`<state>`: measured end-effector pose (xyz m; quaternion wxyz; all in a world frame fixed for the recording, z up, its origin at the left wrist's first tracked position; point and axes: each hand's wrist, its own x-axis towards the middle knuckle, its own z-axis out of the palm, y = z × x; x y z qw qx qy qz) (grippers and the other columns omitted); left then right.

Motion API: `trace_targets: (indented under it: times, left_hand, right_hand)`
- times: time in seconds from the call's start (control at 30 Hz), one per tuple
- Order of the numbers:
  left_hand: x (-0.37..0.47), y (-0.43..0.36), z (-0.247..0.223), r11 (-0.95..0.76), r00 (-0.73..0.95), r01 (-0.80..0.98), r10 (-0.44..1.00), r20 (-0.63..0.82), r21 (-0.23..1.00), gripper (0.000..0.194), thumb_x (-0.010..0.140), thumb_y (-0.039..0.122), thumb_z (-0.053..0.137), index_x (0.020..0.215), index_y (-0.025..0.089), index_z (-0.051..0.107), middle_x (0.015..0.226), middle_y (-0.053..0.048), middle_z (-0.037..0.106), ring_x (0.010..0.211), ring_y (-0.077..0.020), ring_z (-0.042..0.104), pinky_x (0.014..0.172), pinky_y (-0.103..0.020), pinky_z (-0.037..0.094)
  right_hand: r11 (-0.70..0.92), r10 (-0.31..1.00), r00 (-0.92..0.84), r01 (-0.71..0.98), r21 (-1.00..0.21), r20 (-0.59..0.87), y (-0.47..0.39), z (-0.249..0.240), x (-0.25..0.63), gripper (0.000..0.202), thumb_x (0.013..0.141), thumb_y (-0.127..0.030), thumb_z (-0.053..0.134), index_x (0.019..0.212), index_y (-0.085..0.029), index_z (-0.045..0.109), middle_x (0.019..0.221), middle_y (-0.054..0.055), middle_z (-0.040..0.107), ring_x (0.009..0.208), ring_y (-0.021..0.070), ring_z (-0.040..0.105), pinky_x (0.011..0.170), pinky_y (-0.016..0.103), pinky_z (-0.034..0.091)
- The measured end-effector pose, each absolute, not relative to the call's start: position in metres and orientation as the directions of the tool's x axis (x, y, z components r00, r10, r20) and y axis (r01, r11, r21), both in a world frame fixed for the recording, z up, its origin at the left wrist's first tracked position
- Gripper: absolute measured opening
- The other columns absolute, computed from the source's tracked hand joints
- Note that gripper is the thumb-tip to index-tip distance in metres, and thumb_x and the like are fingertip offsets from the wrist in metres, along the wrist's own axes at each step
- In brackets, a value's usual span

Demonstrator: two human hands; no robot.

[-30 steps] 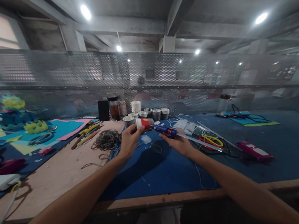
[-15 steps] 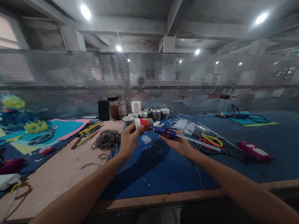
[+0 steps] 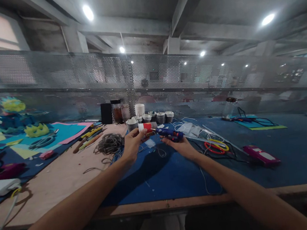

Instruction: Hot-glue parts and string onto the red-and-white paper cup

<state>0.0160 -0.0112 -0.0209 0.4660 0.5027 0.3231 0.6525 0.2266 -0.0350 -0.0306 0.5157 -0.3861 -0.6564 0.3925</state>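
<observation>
Shifted left and turned since the earlier frame: the blue glue gun (image 3: 171,133) in my right hand (image 3: 181,145), its nozzle now overlapping the paper cup (image 3: 147,127) where a gap showed before; whether the tip touches, I cannot tell. More of the red loop (image 3: 211,152) at right is uncovered; the cup has hardly moved. I hold this cup on its side above the blue part of the counter (image 3: 151,189), rim end to the left, near side of the row of grey cups (image 3: 160,117). My left hand is partly closed, thumb and fingers pinching the cup's left end. My right hand is curled about the gun's grip; whether a finger presses the trigger is hidden from me. Judged by its make, the cup should be light, thin-walled and easily dented, best held softly near the stiffer rim, fingers away from the nozzle. I expect the gun to be rigid and heavier, safest by its grip, its metal tip probably hot.
</observation>
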Motion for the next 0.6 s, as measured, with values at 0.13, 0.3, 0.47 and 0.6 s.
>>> trace_targets:
  times: [0.13,0.3,0.47,0.6]
  left_hand:
    - [0.019,-0.011,-0.024,-0.336,-0.021,-0.336,0.937,0.35,0.88,0.04,0.071,0.045,0.084,0.094,0.014,0.075,0.094,-0.007,0.076,0.094,-0.0248,0.071,0.09,-0.041,0.058]
    - [0.019,-0.011,-0.028,-0.337,0.019,-0.283,0.934,0.356,0.898,0.037,0.073,0.044,0.083,0.094,0.015,0.076,0.093,-0.008,0.077,0.09,-0.0238,0.072,0.088,-0.039,0.058]
    - [0.019,-0.015,-0.028,-0.398,0.046,-0.118,0.913,0.405,0.91,0.036,0.077,0.042,0.079,0.098,0.013,0.077,0.091,-0.008,0.078,0.083,-0.0223,0.071,0.084,-0.035,0.056]
    - [0.021,-0.019,-0.026,-0.468,0.09,0.025,0.881,0.464,0.883,0.035,0.079,0.042,0.075,0.096,0.012,0.076,0.091,-0.009,0.078,0.085,-0.0242,0.07,0.08,-0.032,0.053]
  right_hand:
    - [0.326,0.891,-0.323,-0.034,-0.945,0.319,-0.042,-0.025,0.224,0.044,0.077,-0.055,0.077,0.104,-0.019,0.076,0.106,0.009,0.077,0.106,0.0258,0.069,0.097,0.04,0.052]
    - [0.264,0.869,-0.391,-0.152,-0.952,0.304,-0.046,-0.018,0.222,0.037,0.078,-0.056,0.077,0.084,-0.019,0.073,0.085,0.005,0.075,0.08,0.0208,0.072,0.081,0.036,0.056]
    - [0.328,0.885,-0.294,-0.154,-0.932,0.361,-0.04,-0.015,0.227,0.034,0.076,-0.052,0.079,0.083,-0.021,0.069,0.077,0.0,0.07,0.053,0.0109,0.057,0.066,0.03,0.055]
    - [0.377,0.893,-0.235,-0.073,-0.923,0.383,-0.036,-0.015,0.231,0.032,0.078,-0.049,0.078,0.093,-0.022,0.071,0.079,0.001,0.069,0.049,0.0087,0.048,0.062,0.028,0.053]
